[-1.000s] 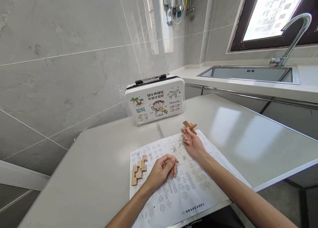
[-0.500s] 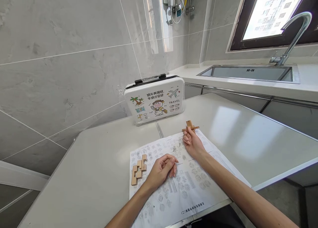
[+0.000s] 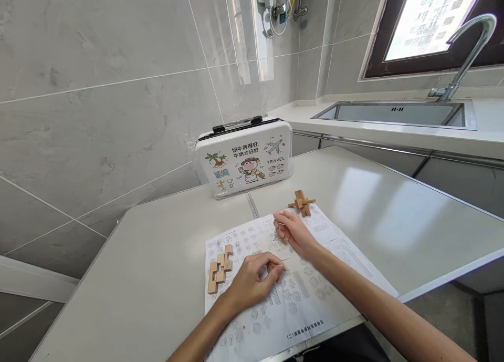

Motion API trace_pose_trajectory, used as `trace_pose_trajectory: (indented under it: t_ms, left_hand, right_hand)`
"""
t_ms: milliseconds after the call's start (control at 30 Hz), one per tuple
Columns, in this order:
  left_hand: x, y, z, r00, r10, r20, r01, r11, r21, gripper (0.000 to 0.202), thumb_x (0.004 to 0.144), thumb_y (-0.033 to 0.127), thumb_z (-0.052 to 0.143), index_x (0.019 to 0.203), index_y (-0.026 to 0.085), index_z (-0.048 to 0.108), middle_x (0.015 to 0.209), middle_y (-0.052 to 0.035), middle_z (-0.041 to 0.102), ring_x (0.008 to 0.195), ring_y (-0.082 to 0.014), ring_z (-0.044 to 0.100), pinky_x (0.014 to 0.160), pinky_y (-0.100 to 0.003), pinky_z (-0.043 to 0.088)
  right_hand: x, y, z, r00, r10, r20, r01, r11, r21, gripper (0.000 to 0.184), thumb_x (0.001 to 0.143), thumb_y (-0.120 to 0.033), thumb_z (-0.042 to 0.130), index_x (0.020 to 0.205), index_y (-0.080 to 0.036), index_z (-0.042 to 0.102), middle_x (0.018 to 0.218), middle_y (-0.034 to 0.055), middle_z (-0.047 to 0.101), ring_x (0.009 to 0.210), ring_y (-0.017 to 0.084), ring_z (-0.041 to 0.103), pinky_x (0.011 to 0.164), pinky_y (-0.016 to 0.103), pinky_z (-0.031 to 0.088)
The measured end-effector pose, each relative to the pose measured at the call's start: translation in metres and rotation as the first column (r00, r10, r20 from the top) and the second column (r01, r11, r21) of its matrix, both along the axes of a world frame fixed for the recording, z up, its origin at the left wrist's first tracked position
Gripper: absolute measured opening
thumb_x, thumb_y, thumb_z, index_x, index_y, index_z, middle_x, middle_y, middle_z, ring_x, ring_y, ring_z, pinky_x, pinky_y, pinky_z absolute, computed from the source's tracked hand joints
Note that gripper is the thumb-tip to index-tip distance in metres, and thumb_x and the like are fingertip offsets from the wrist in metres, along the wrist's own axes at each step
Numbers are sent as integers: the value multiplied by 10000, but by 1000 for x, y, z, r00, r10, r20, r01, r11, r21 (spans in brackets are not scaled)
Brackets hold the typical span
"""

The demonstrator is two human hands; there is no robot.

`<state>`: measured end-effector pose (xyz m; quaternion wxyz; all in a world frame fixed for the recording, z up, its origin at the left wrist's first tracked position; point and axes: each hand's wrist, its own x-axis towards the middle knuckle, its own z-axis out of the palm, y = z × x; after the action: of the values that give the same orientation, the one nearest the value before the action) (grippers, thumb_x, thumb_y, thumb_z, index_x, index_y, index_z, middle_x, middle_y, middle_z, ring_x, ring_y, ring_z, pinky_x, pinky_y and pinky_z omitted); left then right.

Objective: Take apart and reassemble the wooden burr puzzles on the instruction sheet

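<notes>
My left hand rests on the printed paper sheet, its fingers curled and thumb tip close to them, with nothing visible in the grip. My right hand is above the sheet's upper part, fingers loosely curled in and holding nothing that I can see. Just beyond it, at the sheet's far edge, sits a cross-shaped wooden interlocking puzzle of joined bars, apart from the fingers. Left of my left hand, several notched wooden puzzle pieces lie close together on the sheet's left side.
A white table bears the sheet. At its back, against the tiled wall, stands a white cartoon-printed case with a black handle. To the right are a counter with a sink and a curved faucet.
My right hand has let go of the wooden cross puzzle and drawn back to the left and nearer me. The puzzle now stands fully in sight. My left hand has shifted slightly.
</notes>
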<state>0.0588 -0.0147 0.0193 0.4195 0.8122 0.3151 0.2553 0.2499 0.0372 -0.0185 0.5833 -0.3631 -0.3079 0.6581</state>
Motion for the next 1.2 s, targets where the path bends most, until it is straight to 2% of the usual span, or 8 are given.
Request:
trace_pose_trajectory:
  t_ms: [100, 267, 400, 500, 633, 800, 867, 1200]
  left_hand:
    - [-9, 6, 8, 996, -46, -71, 65, 948, 311, 154, 1024, 263, 570, 940, 195, 680, 880, -55, 720, 864, -197, 614, 836, -348, 473]
    - [-25, 28, 15, 992, 50, -117, 13, 873, 487, 89, 1023, 221, 578, 1026, 223, 667, 1003, -54, 735, 1016, -223, 616, 967, -407, 473]
    - [-44, 40, 17, 979, 126, -161, -37, 884, 466, 134, 994, 297, 646, 1113, 238, 666, 1163, -79, 703, 1167, -248, 602, 1047, -432, 480]
    - [-69, 38, 17, 954, 136, -267, -16, 913, 408, 383, 914, 384, 748, 1253, 255, 624, 1354, -110, 631, 1320, -298, 538, 1085, -466, 490]
    - [-109, 25, 14, 920, 109, -377, 33, 936, 351, 803, 830, 459, 823, 1512, 290, 435, 1594, -138, 438, 1496, -356, 385, 1195, -544, 410]
    - [-136, 20, 5, 894, 142, -425, -2, 950, 313, 1100, 785, 515, 860, 1643, 305, 204, 1687, -161, 294, 1554, -396, 304, 1236, -589, 359]
    - [-136, 24, 3, 891, 158, -426, -20, 950, 311, 1106, 784, 502, 864, 1645, 312, 196, 1673, -154, 319, 1535, -383, 346, 1234, -571, 372]
    - [-118, 42, -3, 890, 241, -388, -91, 926, 367, 785, 793, 416, 847, 1471, 298, 471, 1376, -110, 604, 1268, -324, 592, 1041, -474, 539]
  right_hand:
    - [-4, -2, 2, 998, 2, 68, -4, 1000, 20, 450, 778, -550, 847, 831, -197, 572, 682, -55, 579, 465, 59, 449, 421, 210, 285]
    - [-8, -3, 1, 991, 23, 134, -29, 999, 43, 450, 787, -561, 826, 819, -200, 558, 655, -62, 577, 457, 63, 452, 426, 213, 300]
    - [-10, -4, -2, 979, 37, 202, -53, 996, 76, 421, 831, -560, 781, 847, -208, 551, 636, -67, 575, 458, 67, 447, 429, 208, 311]
    - [-12, -5, -2, 966, 50, 255, -75, 993, 90, 399, 851, -560, 751, 868, -210, 559, 636, -67, 574, 462, 71, 454, 428, 207, 308]
    - [-13, -7, 0, 955, 69, 287, -100, 991, 94, 348, 871, -524, 713, 868, -209, 564, 647, -65, 573, 474, 72, 461, 436, 207, 314]
    - [-14, -8, 4, 948, 73, 311, -108, 990, 95, 308, 867, -483, 700, 854, -212, 554, 655, -64, 577, 475, 74, 458, 445, 214, 326]
    - [-14, -8, 4, 945, 81, 317, -116, 989, 93, 310, 862, -487, 703, 855, -215, 553, 657, -64, 581, 477, 76, 457, 451, 217, 334]
    - [-12, -10, 6, 925, 112, 362, -158, 982, 100, 328, 899, -516, 692, 878, -216, 560, 676, -52, 604, 502, 87, 481, 481, 225, 344]
